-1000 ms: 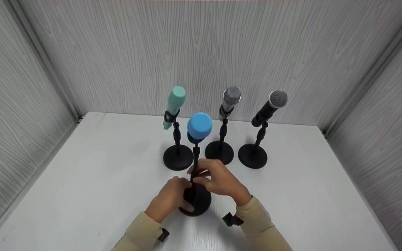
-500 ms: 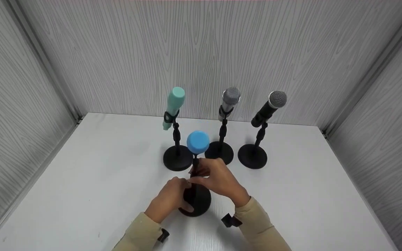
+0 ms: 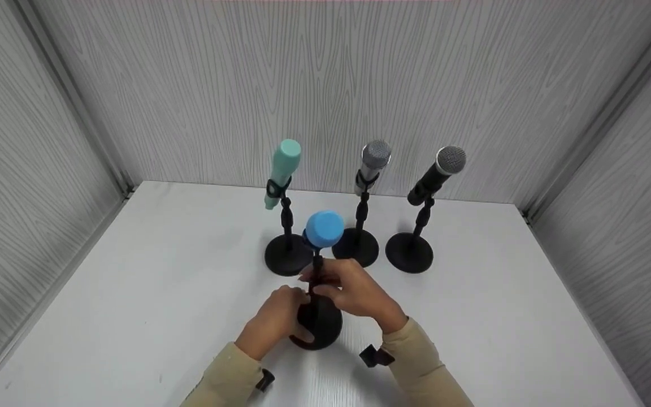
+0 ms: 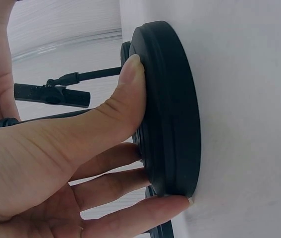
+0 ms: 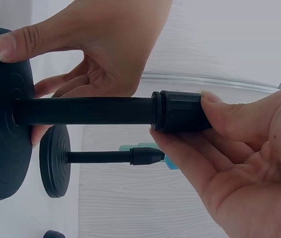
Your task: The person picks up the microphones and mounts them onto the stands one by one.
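Note:
A microphone with a blue head [image 3: 324,229] sits atop a black desktop microphone stand [image 3: 328,325] at the front centre. My left hand [image 3: 274,322] holds the stand's round base down on the table; in the left wrist view its thumb [image 4: 123,94] lies on top and its fingers reach the rim. Higher up, my right hand [image 3: 359,288] pinches the pole's ribbed collar [image 5: 185,111] between thumb and fingers. The right wrist view shows the bare black pole [image 5: 85,110] between base and collar. The microphone's handle is mostly hidden behind its head.
Behind stand three more microphones on black stands: a mint one [image 3: 286,161], a silver one [image 3: 375,155] and a black one [image 3: 435,175]. They are close to the blue one. A grey wood-grain wall [image 3: 325,85] rises behind the white table [image 3: 161,271].
The blue microphone and the upper pole have sunk closer to the right hand, then tipped slightly right. The right hand's fingers have shifted a little on the pole. My left hand has stayed put.

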The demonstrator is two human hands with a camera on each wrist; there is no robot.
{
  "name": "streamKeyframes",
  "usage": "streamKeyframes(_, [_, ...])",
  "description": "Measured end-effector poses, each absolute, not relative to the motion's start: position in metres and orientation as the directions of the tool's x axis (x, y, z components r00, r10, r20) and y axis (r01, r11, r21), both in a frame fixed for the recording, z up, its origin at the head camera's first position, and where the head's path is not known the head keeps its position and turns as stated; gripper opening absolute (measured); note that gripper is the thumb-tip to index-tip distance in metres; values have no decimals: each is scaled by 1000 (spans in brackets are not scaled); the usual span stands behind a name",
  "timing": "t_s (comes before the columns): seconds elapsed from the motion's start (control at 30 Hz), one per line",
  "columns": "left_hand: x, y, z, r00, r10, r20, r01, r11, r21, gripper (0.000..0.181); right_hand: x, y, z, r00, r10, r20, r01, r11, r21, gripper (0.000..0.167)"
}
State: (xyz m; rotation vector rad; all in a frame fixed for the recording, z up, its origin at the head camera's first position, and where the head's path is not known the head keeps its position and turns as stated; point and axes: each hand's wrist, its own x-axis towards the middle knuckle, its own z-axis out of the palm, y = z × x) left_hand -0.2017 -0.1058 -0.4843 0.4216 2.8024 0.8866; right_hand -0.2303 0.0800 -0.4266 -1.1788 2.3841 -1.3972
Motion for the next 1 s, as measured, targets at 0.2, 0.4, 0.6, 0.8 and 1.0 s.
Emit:
streamKeyframes(0.2, [-203,-106,-485,-949,301,-92,194,790,582,68,-230,78,-428,-744,-623,241,-544,356,-760,30])
streamKeyframes(0.4, [-202,-106,-486,-951,290,-104,174,784,596,66,-230,77,-428,-808,-531,253,-510,418,-752,25])
streamKeyframes(0.6, [-204,-106,-486,-950,296,-100,185,793,581,67,-230,79,-426,-771,-585,253,-532,373,-760,14])
streamKeyframes(0.8, [-203,-105,-483,-948,305,-93,195,787,586,66,-231,81,-425,-724,-654,217,-526,320,-788,22])
streamKeyframes(1.0, [-203,-105,-483,-951,292,-102,179,789,588,65,-231,80,-425,-743,-627,234,-526,331,-783,23])
